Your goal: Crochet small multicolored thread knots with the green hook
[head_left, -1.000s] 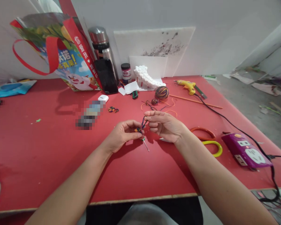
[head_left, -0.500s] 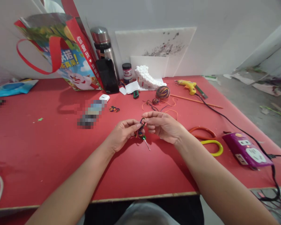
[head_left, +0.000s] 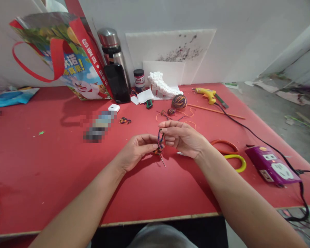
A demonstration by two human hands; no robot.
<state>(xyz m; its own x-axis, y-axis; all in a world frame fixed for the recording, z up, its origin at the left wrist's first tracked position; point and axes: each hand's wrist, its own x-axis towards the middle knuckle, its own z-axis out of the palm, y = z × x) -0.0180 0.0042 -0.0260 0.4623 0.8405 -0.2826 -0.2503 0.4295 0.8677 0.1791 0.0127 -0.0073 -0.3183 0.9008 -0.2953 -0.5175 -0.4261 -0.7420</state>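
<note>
My left hand point(head_left: 136, 151) is closed, pinching a small knotted piece of multicoloured yarn point(head_left: 158, 149) between thumb and fingers. From beneath that piece a thin metal shaft point(head_left: 163, 162) points down toward the table; its other end is hidden. My right hand point(head_left: 187, 139) pinches the top of a dark yarn loop point(head_left: 159, 135) that rises from the piece. Beyond the hands lie a ball of multicoloured yarn point(head_left: 179, 102), a smaller yarn bundle point(head_left: 171, 111) and loose strands. Another small yarn piece point(head_left: 125, 120) rests to the left.
Scissors with orange and yellow handles point(head_left: 241, 162) lie partly under my right forearm. A purple power strip point(head_left: 272, 165) sits at right, with a yellow glue gun point(head_left: 208, 95) and its black cord behind. A phone point(head_left: 117, 83), flask point(head_left: 108, 38) and bag point(head_left: 85, 74) stand at the back left.
My right hand has drawn the yarn loop up, and it stands longer above my left fingers. The green part by the metal shaft is now hidden. The view has shifted slightly.
</note>
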